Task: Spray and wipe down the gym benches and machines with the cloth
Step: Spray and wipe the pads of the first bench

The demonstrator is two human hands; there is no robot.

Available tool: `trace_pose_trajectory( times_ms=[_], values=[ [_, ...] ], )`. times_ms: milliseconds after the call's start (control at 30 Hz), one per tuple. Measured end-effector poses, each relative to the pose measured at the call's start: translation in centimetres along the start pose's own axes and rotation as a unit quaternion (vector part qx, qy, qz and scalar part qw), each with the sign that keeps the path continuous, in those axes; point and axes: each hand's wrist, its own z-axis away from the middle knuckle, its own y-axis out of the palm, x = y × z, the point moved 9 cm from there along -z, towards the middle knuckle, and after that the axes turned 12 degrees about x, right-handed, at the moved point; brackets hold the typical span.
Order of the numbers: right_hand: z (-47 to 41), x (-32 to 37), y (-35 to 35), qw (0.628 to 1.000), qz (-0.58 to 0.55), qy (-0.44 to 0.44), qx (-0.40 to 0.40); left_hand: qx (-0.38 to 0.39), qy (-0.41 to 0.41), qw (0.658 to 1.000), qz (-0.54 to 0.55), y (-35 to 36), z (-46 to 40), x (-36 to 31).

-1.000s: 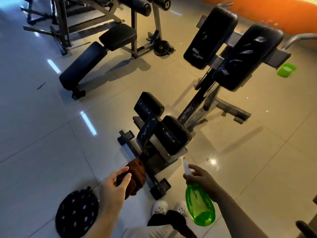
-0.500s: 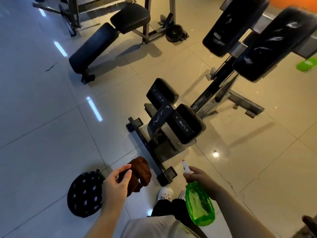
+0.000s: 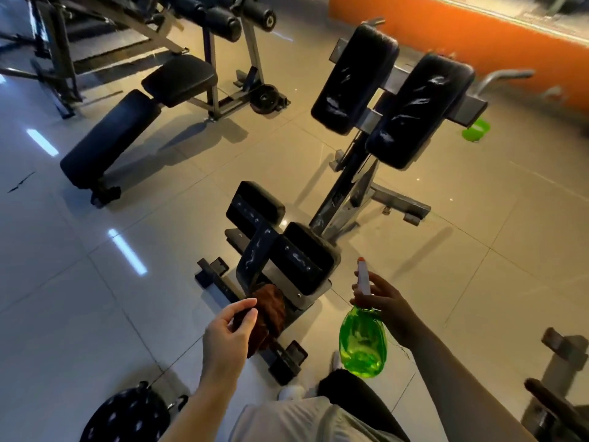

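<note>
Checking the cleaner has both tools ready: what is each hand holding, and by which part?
Left hand pinches the brown cloth by its near edge. Right hand grips the green spray bottle at its neck.

Glossy floor tiles, translucent plastic bottle, fuzzy cloth

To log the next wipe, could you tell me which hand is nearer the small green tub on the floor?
Right. The right hand, holding the spray bottle, is on the green tub's side; the left hand, with the cloth, is farther away.
</note>
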Motion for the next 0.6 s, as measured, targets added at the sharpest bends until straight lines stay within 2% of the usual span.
trace_pose_trajectory(
  times_ms=[133,233,333,433,600],
  values=[
    [-2.4,1.7,-4.6,0.999,-0.023,-0.014,-0.023,0.041,-0.008,0.999,-0.008,4.4,-3.7,-1.3],
    [-6.0,3.4,-8.7,0.998,-0.045,-0.018,-0.035,0.044,-0.015,0.999,-0.010,7.8,-7.5,-2.3],
    [-11.1,5.0,-12.4,1.000,-0.018,0.012,0.007,0.004,-0.037,0.999,-0.011,11.0,-11.9,-3.1],
    [-16.8,6.4,-15.5,0.994,0.045,0.064,0.074,-0.058,-0.085,0.994,0.033,13.9,-16.1,-3.5],
    [-24.3,8.3,-18.4,0.979,0.106,0.127,0.116,-0.126,-0.121,0.984,0.026,16.0,-21.0,-4.9]
  ],
)
